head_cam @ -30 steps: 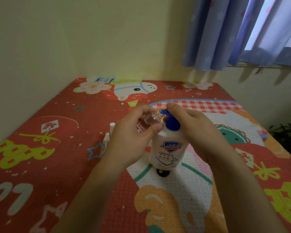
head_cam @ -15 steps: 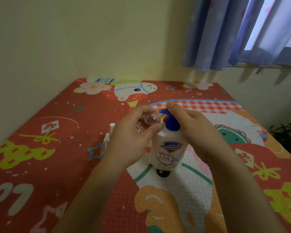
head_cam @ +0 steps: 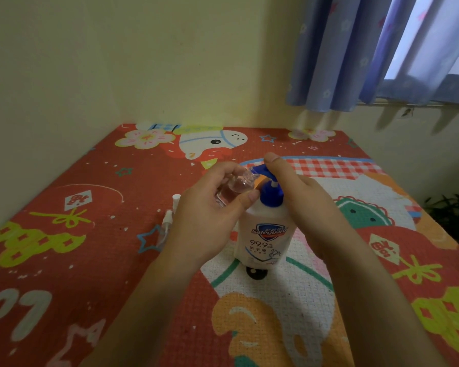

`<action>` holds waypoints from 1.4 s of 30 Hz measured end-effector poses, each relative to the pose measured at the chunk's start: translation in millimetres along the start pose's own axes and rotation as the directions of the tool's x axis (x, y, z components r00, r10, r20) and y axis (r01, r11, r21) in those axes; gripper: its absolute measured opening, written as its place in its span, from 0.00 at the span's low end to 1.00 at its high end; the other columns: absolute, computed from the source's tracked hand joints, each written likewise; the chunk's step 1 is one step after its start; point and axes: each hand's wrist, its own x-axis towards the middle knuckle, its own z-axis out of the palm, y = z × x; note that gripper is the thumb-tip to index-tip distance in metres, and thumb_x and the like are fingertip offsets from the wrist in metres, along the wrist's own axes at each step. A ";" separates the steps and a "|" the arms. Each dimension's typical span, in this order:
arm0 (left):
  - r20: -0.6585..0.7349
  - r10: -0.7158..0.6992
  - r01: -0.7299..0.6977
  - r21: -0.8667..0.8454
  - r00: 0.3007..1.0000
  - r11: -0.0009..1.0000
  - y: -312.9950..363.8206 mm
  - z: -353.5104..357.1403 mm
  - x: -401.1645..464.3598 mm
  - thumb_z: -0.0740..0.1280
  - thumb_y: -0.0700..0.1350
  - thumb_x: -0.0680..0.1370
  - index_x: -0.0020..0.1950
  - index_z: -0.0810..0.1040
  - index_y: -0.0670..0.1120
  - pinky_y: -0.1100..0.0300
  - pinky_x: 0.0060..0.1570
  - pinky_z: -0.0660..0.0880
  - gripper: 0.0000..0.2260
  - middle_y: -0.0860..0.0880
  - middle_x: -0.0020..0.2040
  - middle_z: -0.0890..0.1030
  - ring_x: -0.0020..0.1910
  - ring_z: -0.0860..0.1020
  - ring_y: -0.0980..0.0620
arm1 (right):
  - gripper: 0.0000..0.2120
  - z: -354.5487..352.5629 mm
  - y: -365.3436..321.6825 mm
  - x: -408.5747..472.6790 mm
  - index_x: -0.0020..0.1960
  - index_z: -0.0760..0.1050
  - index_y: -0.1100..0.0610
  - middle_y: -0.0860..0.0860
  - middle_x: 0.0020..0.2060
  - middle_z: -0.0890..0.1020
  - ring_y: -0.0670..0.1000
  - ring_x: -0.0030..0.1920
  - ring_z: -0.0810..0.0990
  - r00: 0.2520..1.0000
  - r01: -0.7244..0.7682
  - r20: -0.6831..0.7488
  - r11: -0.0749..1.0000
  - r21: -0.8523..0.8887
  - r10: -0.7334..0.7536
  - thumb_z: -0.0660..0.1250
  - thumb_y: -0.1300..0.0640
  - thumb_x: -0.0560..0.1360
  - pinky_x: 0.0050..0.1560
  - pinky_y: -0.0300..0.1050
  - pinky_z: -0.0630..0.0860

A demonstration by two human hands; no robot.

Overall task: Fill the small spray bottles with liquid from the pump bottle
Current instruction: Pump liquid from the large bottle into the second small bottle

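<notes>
Standing upright at frame centre on the patterned red mat [head_cam: 64, 260], the white pump bottle [head_cam: 265, 239] with its blue pump head [head_cam: 269, 190] is facing the camera, label forward. The left hand [head_cam: 210, 221] is gripping a small clear spray bottle [head_cam: 233, 185], capless and tilted, with its open neck touching the tip of the pump nozzle. Some clear liquid is showing inside it; level hard to judge. The right hand [head_cam: 302, 202] is sitting on the pump head from the right, fingers curled over the top, one fingertip sticking up above the nozzle; it is pressing or resting on the head, cannot tell which. Just left of the left hand, a second small spray bottle [head_cam: 163, 231] with a white sprayer top is lying on the mat, partly hidden by the hand. A white cap-like piece [head_cam: 176, 201] is sitting just above it. Blue curtain [head_cam: 355, 49] is hanging in the upper right of the frame.
</notes>
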 end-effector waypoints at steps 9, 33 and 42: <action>-0.008 0.004 -0.004 0.009 1.000 1.000 -0.4 0.6 -0.1 0.73 0.49 0.77 0.56 0.77 0.60 0.54 0.56 0.79 0.11 0.60 0.51 0.82 0.53 0.80 0.60 | 0.26 -2.9 -2.1 -2.0 0.47 0.83 0.52 0.48 0.43 0.86 0.49 0.47 0.83 1.000 0.010 0.012 1.000 -0.008 -0.010 0.61 0.31 0.74 0.54 0.50 0.77; 0.028 -0.005 0.004 0.038 1.000 0.999 -7.9 -1.5 -0.1 0.73 0.47 0.77 0.56 0.78 0.59 0.71 0.48 0.73 0.11 0.61 0.50 0.82 0.50 0.79 0.62 | 0.21 -4.2 2.3 1.4 0.49 0.85 0.53 0.52 0.46 0.87 0.54 0.48 0.85 0.998 0.068 0.015 0.997 -0.028 -0.068 0.63 0.38 0.78 0.55 0.54 0.79; 0.020 0.017 -0.018 0.033 1.000 0.999 -6.4 -1.3 0.6 0.73 0.46 0.77 0.54 0.77 0.60 0.67 0.50 0.75 0.11 0.63 0.51 0.82 0.51 0.80 0.62 | 0.21 -2.5 2.4 1.1 0.46 0.85 0.50 0.50 0.44 0.87 0.53 0.47 0.85 0.998 0.060 0.022 0.998 -0.031 -0.060 0.61 0.36 0.77 0.55 0.54 0.79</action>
